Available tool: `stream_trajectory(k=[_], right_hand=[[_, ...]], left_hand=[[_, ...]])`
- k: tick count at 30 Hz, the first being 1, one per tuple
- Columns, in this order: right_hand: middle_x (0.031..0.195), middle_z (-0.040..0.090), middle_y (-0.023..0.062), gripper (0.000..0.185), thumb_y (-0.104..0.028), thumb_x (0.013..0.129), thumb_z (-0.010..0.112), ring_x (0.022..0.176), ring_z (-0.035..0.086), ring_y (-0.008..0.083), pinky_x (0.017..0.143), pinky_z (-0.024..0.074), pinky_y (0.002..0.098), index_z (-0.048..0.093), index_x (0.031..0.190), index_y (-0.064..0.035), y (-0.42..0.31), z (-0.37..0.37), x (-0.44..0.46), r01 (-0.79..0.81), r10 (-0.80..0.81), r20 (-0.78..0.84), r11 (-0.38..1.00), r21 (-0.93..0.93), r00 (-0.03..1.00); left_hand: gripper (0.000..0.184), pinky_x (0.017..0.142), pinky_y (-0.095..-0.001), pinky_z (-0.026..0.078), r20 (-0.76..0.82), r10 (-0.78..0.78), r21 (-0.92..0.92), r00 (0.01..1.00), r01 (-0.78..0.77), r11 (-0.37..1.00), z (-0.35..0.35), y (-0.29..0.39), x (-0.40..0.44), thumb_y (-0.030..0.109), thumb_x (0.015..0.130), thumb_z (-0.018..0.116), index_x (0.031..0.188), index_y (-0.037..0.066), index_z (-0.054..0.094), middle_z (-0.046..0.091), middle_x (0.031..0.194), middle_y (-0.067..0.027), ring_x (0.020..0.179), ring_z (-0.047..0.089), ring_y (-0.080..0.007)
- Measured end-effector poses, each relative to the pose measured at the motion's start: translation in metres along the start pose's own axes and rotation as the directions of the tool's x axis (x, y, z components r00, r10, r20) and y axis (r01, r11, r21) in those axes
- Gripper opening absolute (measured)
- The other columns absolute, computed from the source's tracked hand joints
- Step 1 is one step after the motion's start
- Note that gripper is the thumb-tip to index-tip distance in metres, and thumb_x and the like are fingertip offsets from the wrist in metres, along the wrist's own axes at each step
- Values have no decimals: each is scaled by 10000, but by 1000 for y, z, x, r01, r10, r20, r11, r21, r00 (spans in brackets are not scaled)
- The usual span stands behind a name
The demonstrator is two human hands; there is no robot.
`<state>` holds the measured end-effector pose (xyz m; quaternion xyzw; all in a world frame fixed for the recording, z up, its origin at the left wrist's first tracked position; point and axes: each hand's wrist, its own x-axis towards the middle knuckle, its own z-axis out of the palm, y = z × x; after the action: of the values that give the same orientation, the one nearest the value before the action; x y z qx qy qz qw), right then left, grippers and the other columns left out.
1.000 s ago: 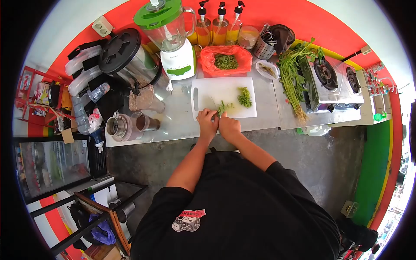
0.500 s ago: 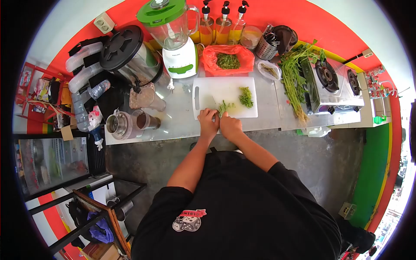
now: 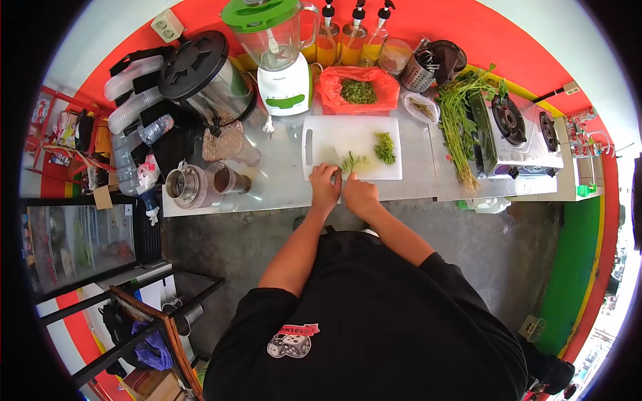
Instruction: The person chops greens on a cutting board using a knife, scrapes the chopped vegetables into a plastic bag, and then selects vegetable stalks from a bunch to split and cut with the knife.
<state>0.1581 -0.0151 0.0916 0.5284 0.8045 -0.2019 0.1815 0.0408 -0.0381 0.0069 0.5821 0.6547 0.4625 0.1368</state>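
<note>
My left hand is closed at the front edge of the white cutting board, around what looks like a knife; its pale blade is hard to make out against the board. Right beside it, my right hand is closed on a small bunch of green stems, mostly hidden by the fingers. Cut bits of green lie just beyond the fingertips. A pile of chopped greens rests on the board's right side.
Behind the board are a red plastic bag of chopped greens and a blender. Long leafy stems lie beside a gas stove at right. Jars and a metal-topped container stand at left, near the counter's front edge.
The view has shifted slightly, so the counter sits a little further right and up. Both hands stay close together at the board's front edge, with the right hand slightly further from the left.
</note>
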Motion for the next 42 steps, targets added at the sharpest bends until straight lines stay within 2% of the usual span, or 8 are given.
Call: stream_trajectory(k=[5,9,11,18,26,29,39,42], right_hand=[[954,741,200,366,-122,873,648,880,751,328,752,597,425,488,1161,36,0,22,0,-74,75,-36,997,19,997],[945,741,198,349,-118,880,636,880,750,337,754,596,429,488,1158,33,-1,8,6,-84,86,-33,995,57,996],[921,743,189,316,-117,900,608,861,751,337,744,597,428,490,1154,30,1,2,3,-10,10,-15,1000,8,1000],[903,745,178,340,-106,869,648,841,755,317,716,598,409,493,1143,23,0,24,-1,-68,69,-99,998,9,993],[890,747,156,351,-117,878,646,846,755,311,719,596,418,492,1160,24,1,14,0,-60,60,-15,998,-3,998],[898,749,160,337,-131,899,616,851,755,311,740,595,419,492,1171,24,1,29,-3,-67,66,-85,998,-1,994],[910,748,171,331,-122,900,601,865,754,315,746,595,426,493,1172,32,1,12,4,-17,17,1,999,-27,1000],[926,745,187,355,-114,879,632,876,752,326,748,597,433,485,1167,31,-1,26,0,-70,71,-31,997,20,997]], left_hand=[[94,825,-423,376,-17,25,10,1000,-25,1000,0,1,1,48,838,692,916,98,703,600,888,-35,915,555,-267],[103,824,-419,374,-5,22,-8,1000,-22,1000,-2,4,1,49,839,694,927,99,714,596,886,-35,909,551,-267],[112,834,-418,376,-2,25,14,1000,-25,1000,-1,1,0,57,843,694,945,97,718,594,886,-35,911,551,-266],[114,801,-420,396,-31,40,19,999,-39,999,0,0,0,46,818,701,925,85,704,607,880,-49,891,558,-284],[102,832,-421,401,-44,25,-7,999,-25,1000,-2,4,0,67,821,704,922,79,698,613,893,-59,919,560,-289],[111,846,-421,399,-37,3,9,999,-2,1000,0,2,0,68,821,709,931,83,697,616,921,-55,938,559,-287],[126,872,-415,388,-10,-10,-32,1000,9,999,-2,3,0,51,818,703,936,90,683,608,929,-38,948,557,-271],[124,871,-417,396,-13,-15,-24,1000,15,1000,-5,4,0,58,823,702,941,88,682,618,933,-46,935,562,-283]])
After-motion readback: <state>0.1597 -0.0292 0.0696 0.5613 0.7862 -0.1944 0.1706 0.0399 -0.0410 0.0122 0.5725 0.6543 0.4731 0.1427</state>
